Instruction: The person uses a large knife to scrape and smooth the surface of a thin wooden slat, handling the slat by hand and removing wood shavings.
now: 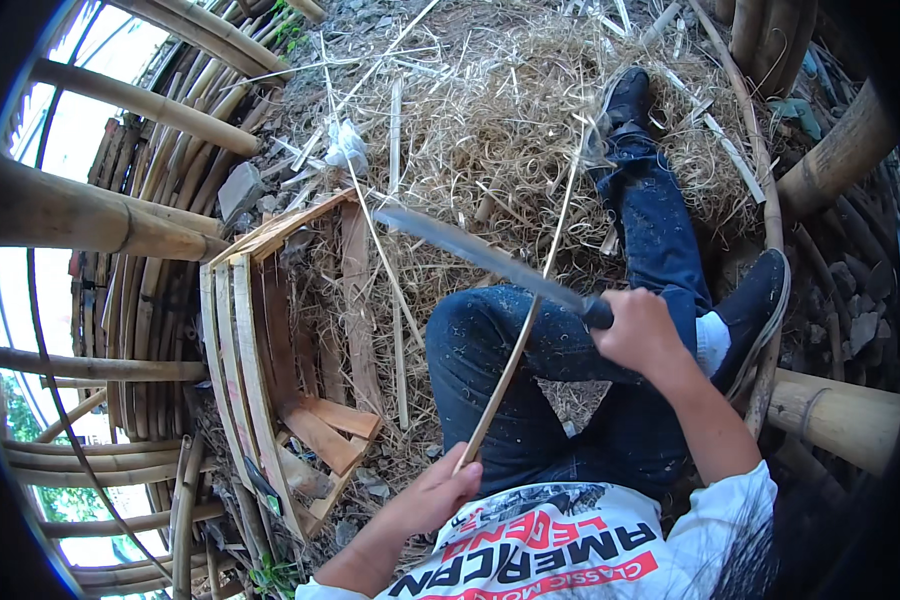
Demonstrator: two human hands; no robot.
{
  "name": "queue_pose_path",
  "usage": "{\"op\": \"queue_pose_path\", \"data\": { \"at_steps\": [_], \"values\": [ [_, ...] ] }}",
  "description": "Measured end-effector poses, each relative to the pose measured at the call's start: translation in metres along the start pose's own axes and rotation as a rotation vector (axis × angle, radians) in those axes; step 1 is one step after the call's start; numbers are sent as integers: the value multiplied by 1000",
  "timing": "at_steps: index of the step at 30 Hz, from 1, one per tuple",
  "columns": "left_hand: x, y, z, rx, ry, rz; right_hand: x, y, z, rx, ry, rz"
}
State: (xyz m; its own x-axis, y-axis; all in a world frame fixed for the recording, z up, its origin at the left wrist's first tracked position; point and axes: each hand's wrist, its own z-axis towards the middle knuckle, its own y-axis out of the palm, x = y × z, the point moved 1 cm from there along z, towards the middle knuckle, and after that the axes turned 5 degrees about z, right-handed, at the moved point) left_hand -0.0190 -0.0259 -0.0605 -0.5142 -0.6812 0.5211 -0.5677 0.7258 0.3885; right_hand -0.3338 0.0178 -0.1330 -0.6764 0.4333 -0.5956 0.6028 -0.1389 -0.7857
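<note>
Head view: left hand (438, 492) grips a bamboo strip (497, 400), right hand (640, 330) a knife (490, 259) pointing toward the crate edge (270, 238).

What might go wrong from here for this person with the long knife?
The knife, in the right hand, overlaps a bent leg in this view, so a slip might cut it.

The left hand holds the thin strip bare, so a rough edge or splinter could hurt the fingers.

Loose shavings lie around one shoe, so footing may be slippery on standing up.
</note>
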Motion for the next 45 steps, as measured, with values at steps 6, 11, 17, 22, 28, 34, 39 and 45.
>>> {"op": "queue_pose_path", "data": {
  "at_steps": [6,11,17,22,28,34,39,45],
  "values": [
    [14,4,8,117,-8,422,-41,8,-44,-161,-214,-4],
    [13,11,14,189,52,494,-59,14,-68,-273,-300,140],
    [3,8,20,263,121,677,-56,12,-69,-315,-268,52],
    [12,15,14,318,140,594,-53,21,-65,-301,-242,47],
    [14,15,7,358,186,648,-45,20,-58,-220,-171,-18],
    [15,20,7,335,140,688,-21,11,-40,-218,-54,-44],
    [14,21,0,307,163,600,-18,12,-32,-146,10,-17],
    [4,14,-15,302,149,493,-20,8,-20,-140,37,-27]
  ]
}}
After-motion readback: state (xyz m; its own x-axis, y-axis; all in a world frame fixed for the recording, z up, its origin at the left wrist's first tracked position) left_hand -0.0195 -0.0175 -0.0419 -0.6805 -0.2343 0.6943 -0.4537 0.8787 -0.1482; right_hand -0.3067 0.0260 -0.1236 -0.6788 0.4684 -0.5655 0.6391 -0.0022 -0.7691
